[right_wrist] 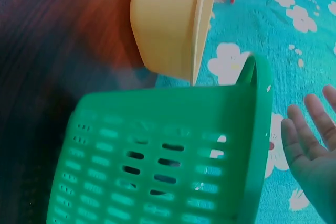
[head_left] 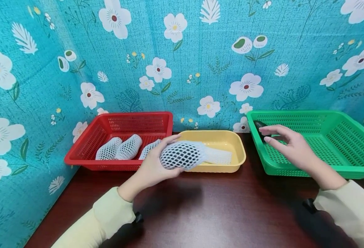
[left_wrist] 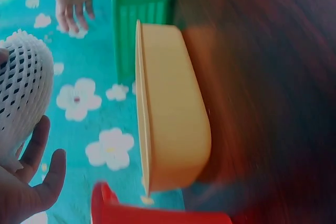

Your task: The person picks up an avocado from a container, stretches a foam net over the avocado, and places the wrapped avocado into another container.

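My left hand (head_left: 152, 167) grips a dark rounded object in a white foam net (head_left: 183, 154), held up in front of the yellow tub. The net's loose end points right, overlapping the tub in the head view. What lies inside shows only as dark patches through the mesh (left_wrist: 23, 85); I cannot tell its kind. Over the left end of the green basket (head_left: 334, 168) hovers my right hand (head_left: 290, 146), its fingers loosely extended, holding nothing. Just beyond its fingertips a dark, smooth, oval object (head_left: 259, 124) lies against the basket's left wall.
White foam netting (head_left: 222, 157) lies in the yellow tub (head_left: 241, 150) at the middle. To the left, a red basket (head_left: 79, 159) contains several netted objects (head_left: 129, 147). All three containers stand on a dark wooden table (head_left: 225, 210), before a blue flowered cloth (head_left: 194, 69).
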A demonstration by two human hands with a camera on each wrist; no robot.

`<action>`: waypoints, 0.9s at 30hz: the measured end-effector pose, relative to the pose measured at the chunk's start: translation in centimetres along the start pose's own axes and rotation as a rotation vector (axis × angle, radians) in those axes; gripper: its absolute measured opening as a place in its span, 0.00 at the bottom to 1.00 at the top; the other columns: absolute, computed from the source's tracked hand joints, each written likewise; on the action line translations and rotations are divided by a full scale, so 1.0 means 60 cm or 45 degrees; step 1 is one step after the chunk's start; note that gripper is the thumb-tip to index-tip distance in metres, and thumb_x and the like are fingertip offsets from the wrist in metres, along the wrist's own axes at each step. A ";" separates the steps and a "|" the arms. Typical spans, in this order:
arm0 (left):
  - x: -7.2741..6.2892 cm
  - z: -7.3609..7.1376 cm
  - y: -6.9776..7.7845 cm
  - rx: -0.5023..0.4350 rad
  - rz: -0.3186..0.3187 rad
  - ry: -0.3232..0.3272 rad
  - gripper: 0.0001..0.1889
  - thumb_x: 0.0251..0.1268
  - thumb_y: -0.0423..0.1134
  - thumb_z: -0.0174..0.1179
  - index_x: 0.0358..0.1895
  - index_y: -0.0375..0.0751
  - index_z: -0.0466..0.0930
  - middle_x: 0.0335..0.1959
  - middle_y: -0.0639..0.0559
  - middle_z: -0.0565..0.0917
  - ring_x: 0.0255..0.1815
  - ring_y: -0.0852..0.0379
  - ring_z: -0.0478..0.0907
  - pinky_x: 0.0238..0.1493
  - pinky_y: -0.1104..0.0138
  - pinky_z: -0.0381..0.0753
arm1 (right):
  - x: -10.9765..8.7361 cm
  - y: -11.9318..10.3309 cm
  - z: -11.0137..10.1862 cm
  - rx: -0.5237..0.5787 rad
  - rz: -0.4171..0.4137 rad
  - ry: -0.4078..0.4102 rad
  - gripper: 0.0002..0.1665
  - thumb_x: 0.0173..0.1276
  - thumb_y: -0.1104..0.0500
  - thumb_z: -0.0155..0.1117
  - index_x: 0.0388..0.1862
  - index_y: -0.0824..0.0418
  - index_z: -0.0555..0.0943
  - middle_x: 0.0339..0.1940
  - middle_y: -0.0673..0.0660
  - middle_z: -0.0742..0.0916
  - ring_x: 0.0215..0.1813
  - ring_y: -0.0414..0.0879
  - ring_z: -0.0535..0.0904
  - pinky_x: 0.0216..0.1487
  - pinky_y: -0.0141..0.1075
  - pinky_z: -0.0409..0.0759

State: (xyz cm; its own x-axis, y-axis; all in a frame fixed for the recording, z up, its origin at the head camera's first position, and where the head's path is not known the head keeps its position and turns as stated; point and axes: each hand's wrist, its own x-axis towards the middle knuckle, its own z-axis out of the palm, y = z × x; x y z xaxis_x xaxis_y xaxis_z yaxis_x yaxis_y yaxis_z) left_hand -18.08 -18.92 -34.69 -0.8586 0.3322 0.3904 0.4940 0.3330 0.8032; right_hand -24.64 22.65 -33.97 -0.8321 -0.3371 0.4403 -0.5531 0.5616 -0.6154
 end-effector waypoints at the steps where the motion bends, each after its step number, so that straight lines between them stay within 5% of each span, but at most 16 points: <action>1: 0.000 -0.006 -0.003 0.001 -0.020 0.018 0.44 0.49 0.36 0.78 0.73 0.53 0.69 0.65 0.54 0.76 0.62 0.51 0.72 0.53 0.52 0.83 | 0.003 0.002 -0.002 -0.007 0.022 -0.007 0.19 0.78 0.59 0.61 0.65 0.61 0.80 0.61 0.55 0.83 0.55 0.28 0.74 0.50 0.18 0.71; 12: 0.000 -0.080 -0.031 0.099 -0.275 0.298 0.38 0.57 0.40 0.76 0.71 0.47 0.69 0.65 0.47 0.75 0.62 0.48 0.71 0.54 0.51 0.81 | 0.022 0.020 -0.018 -0.072 0.237 -0.077 0.27 0.81 0.48 0.57 0.71 0.61 0.74 0.65 0.64 0.80 0.55 0.28 0.70 0.48 0.20 0.69; 14: -0.001 -0.097 -0.035 0.110 -0.303 0.331 0.38 0.59 0.40 0.75 0.72 0.45 0.67 0.66 0.46 0.74 0.63 0.47 0.71 0.54 0.50 0.81 | 0.025 0.022 -0.019 -0.073 0.255 -0.082 0.28 0.81 0.47 0.56 0.71 0.61 0.74 0.65 0.65 0.80 0.57 0.34 0.72 0.47 0.21 0.70; 19: -0.007 -0.134 -0.043 0.145 -0.379 0.410 0.38 0.63 0.42 0.72 0.75 0.43 0.64 0.67 0.44 0.73 0.63 0.47 0.70 0.52 0.58 0.82 | 0.033 0.029 -0.022 -0.100 0.278 -0.103 0.30 0.81 0.46 0.55 0.72 0.62 0.72 0.65 0.68 0.79 0.63 0.59 0.73 0.51 0.40 0.75; 22: -0.010 -0.153 -0.047 0.171 -0.425 0.476 0.38 0.64 0.44 0.71 0.75 0.43 0.64 0.67 0.44 0.73 0.62 0.48 0.70 0.50 0.64 0.81 | 0.037 0.033 -0.023 -0.094 0.302 -0.118 0.32 0.82 0.45 0.54 0.73 0.63 0.71 0.67 0.70 0.77 0.65 0.66 0.72 0.53 0.55 0.75; 27: -0.020 -0.183 -0.057 0.195 -0.491 0.567 0.41 0.66 0.45 0.70 0.78 0.42 0.59 0.70 0.43 0.69 0.66 0.47 0.67 0.46 0.74 0.78 | 0.041 0.038 -0.024 -0.062 0.358 -0.145 0.35 0.81 0.42 0.53 0.76 0.64 0.67 0.70 0.71 0.74 0.68 0.69 0.68 0.57 0.67 0.70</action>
State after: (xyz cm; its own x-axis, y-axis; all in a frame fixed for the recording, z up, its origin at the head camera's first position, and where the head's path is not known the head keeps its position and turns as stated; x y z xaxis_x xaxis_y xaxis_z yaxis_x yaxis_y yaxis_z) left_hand -20.24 -30.17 -32.97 -0.9379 -0.2278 0.2616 0.1218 0.4900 0.8632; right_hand -27.90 24.17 -33.32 -0.9529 -0.2444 0.1798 -0.3006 0.6794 -0.6694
